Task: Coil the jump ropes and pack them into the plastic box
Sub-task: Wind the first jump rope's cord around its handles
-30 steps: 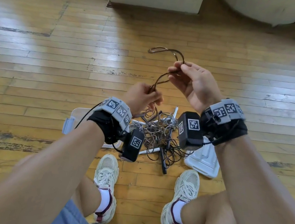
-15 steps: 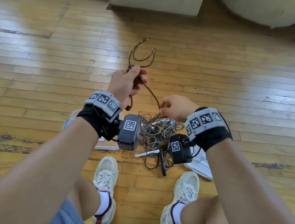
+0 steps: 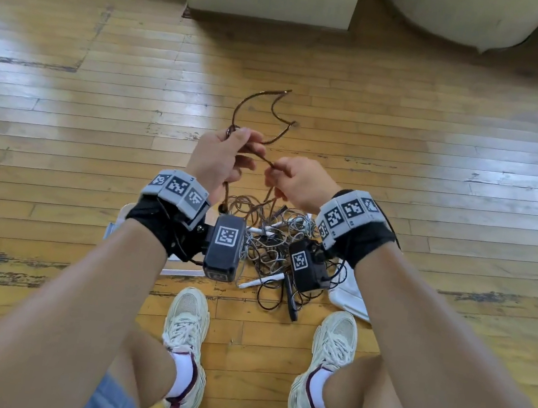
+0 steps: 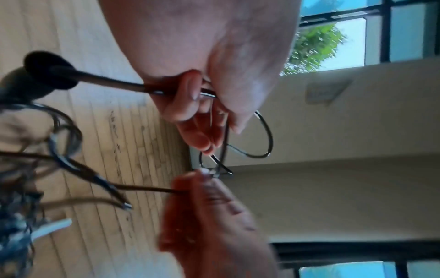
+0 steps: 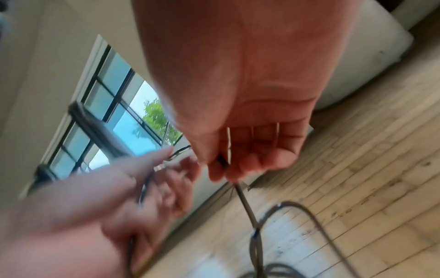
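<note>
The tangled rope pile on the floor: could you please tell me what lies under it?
Bare wooden floor shows around the rope pile. White plastic pieces stick out beside it; the wrist cameras hide whether they reach underneath.

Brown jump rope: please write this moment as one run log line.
left hand: holds loops of thin brown jump rope | right hand: pinches same rope | tangled rope pile: on wooden floor
</note>
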The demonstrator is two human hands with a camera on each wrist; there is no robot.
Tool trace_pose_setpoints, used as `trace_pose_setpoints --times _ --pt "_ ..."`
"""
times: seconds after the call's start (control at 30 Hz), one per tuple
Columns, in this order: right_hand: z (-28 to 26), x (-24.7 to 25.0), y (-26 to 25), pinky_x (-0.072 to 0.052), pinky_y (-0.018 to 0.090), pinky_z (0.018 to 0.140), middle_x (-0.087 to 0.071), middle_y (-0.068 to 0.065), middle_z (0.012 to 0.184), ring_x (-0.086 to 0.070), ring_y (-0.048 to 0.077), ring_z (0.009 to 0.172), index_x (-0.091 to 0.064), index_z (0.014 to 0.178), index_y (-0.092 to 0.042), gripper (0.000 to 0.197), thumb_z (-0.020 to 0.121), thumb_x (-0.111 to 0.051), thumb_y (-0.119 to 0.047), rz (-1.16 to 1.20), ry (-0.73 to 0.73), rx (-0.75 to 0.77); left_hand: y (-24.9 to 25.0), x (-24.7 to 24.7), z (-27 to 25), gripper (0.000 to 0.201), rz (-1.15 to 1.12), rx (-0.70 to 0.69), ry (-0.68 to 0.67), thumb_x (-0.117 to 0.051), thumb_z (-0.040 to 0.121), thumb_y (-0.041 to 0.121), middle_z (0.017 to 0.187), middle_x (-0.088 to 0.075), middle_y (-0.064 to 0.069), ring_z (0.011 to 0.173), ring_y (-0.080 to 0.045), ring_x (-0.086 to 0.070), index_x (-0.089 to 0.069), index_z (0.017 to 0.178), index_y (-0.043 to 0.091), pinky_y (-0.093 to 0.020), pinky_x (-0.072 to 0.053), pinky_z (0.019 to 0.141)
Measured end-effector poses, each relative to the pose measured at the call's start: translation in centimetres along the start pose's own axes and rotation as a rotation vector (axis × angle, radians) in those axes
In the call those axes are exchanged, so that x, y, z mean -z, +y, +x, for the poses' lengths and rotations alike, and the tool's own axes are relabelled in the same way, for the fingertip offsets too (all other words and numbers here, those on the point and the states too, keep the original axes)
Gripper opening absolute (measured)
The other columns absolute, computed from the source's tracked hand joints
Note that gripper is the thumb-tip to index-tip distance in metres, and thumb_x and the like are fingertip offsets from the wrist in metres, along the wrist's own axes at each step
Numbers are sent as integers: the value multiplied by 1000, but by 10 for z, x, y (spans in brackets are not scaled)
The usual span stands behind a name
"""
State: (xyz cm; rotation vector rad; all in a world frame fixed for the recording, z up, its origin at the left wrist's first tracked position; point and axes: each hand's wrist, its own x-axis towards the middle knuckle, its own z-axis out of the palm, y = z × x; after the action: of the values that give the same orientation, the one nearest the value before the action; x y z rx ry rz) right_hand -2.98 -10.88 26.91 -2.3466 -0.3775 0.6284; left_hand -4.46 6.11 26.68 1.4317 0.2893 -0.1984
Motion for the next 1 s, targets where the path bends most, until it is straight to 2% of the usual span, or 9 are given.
trace_pose_setpoints --times 0.07,0.13,0.27,0.4,0.57,0.7,0.8,0.9,1.0 --pt "0 5 1 -46 28 60 -60 -1 74 -51 12 62 -62 87 -18 27 106 -46 -29 156 81 41 -4 1 1 26 233 -80 69 -53 103 32 91 -72 -3 59 -8 -58 -70 95 13 -15 -33 43" --pt "1 11 0 -39 21 53 -55 -3 68 -46 9 55 -61 86 -14 29 107 -44 -26 388 157 74 -8 0 0 26 428 -129 22 -57 100 32 90 -70 -2 57 -3 -55 -70 97 11 -12 -39 46" --pt "-3 21 -4 -34 25 54 -51 -4 59 -40 11 51 -60 85 -11 31 108 -43 -23 758 203 120 -12 -6 -5 12 555 -158 -156 -63 98 21 68 -62 7 49 3 -50 -71 100 13 -12 -39 52" --pt "-3 19 -6 -36 28 57 -52 -1 61 -42 13 56 -60 87 -10 29 108 -43 -21 885 265 102 -7 -10 -7 17 541 -151 -189 -55 100 9 75 -67 5 49 5 -52 -71 106 5 -7 -35 47" --pt "-1 14 -4 -38 29 57 -54 0 62 -45 12 55 -60 89 -10 26 107 -44 -19 822 292 118 -9 -11 -8 15 623 -145 -241 -59 97 10 84 -72 -15 60 -3 -57 -75 98 8 -17 -45 62" --pt "-1 12 -3 -44 25 62 -60 1 73 -53 13 63 -63 98 -12 14 104 -50 -14 731 258 105 -10 -12 -4 12 636 -148 -209 -63 96 14 86 -75 -13 69 -14 -63 -73 92 8 -30 -51 72" --pt "-1 10 -2 -51 23 72 -66 2 93 -61 12 80 -62 108 -13 13 102 -51 -8 629 212 34 -9 -13 -3 11 585 -169 -119 -67 94 16 76 -75 -3 67 -15 -66 -73 86 11 -33 -54 71" --pt "-2 6 -2 -51 24 73 -68 5 106 -65 15 91 -59 115 -11 16 103 -49 -10 516 114 -31 -10 -11 0 14 440 -154 -4 -71 91 19 78 -75 -9 76 -32 -71 -74 84 7 -43 -58 78" --pt "-6 5 -6 -48 26 65 -70 6 101 -62 13 77 -54 121 -15 19 104 -50 -21 381 -12 -56 -12 -8 5 18 390 -182 93 -70 92 19 83 -74 -16 81 -35 -72 -72 86 2 -44 -61 77"
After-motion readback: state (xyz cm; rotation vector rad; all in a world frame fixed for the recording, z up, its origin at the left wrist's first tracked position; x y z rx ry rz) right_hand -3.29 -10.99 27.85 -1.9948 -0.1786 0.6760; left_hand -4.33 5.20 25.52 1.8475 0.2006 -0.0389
